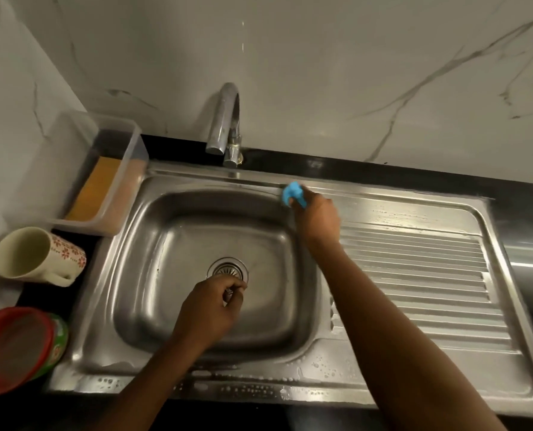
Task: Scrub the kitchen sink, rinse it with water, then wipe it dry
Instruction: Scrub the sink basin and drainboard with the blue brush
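Note:
A steel sink (128,244) with a ribbed drainboard (414,275) fills the middle of the view. My right hand (316,216) is closed on a blue cloth (292,194) and presses it against the sink's back rim, at the basin's far right corner. My left hand (209,309) hovers over the basin just in front of the drain strainer (228,269), fingers curled shut; I cannot tell if anything small is pinched in them. The chrome tap (225,119) stands behind the basin with no water running. Soapy droplets lie along the front rim.
Left of the sink are a clear plastic box (103,172) holding an orange sponge, a cream mug (32,253) with red flowers lying on its side, and a red-lidded container (13,349). A black counter (523,213) and marble wall surround the sink.

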Motion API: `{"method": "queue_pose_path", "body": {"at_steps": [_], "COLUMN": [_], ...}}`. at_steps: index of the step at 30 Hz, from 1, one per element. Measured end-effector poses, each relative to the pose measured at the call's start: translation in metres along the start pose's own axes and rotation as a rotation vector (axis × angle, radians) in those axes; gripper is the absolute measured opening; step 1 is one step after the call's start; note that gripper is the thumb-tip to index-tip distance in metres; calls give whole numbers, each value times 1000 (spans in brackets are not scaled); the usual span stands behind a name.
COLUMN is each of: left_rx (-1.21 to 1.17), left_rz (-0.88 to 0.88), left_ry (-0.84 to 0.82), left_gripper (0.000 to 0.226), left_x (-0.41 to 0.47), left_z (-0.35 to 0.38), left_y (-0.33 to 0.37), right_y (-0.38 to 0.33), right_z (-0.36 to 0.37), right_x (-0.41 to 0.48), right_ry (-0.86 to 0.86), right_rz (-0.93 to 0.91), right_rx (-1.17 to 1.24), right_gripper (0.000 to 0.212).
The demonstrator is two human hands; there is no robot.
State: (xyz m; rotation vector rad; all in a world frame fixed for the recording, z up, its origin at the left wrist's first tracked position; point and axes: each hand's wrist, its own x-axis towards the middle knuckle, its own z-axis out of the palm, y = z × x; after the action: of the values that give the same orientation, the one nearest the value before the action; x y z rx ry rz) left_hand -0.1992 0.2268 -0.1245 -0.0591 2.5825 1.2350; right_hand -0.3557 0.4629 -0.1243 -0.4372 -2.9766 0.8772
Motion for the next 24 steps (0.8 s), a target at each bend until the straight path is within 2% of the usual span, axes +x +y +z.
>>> {"method": "queue_pose_path", "body": {"at_steps": [2,4,7,10,15,18,20,24], "left_rx": [5,4,-5,5,13,0,-6,-24], "left_rz": [20,31,49,50,18,14,21,45], "left_ry": [-26,-27,-20,-27,-11,-10,-8,-33], "left_gripper": [15,14,14,15,13,14,13,14], "left_x": [1,4,10,10,11,12,12,14], "left_z": [-2,-6,-12,-18,-25,-25,-23,-21], "left_y": [-2,-3,-9,-19,-30,-31,-30,-25], "right_y": [19,27,13,-21,-85,-80,-50,5], "right_z": [-20,-31,-17,14,59,62,47,8], "right_x": [5,7,0,-5,-16,-9,-7,-17], "right_ry": [79,116,154,69,-67,-77,-24,201], "right_rz": [177,277,143,53,-167,-202,-124,208], "right_rx": [109,110,-4,46,-48,-148,-109,192], "right_gripper": [35,36,45,54,67,68,61,51]}}
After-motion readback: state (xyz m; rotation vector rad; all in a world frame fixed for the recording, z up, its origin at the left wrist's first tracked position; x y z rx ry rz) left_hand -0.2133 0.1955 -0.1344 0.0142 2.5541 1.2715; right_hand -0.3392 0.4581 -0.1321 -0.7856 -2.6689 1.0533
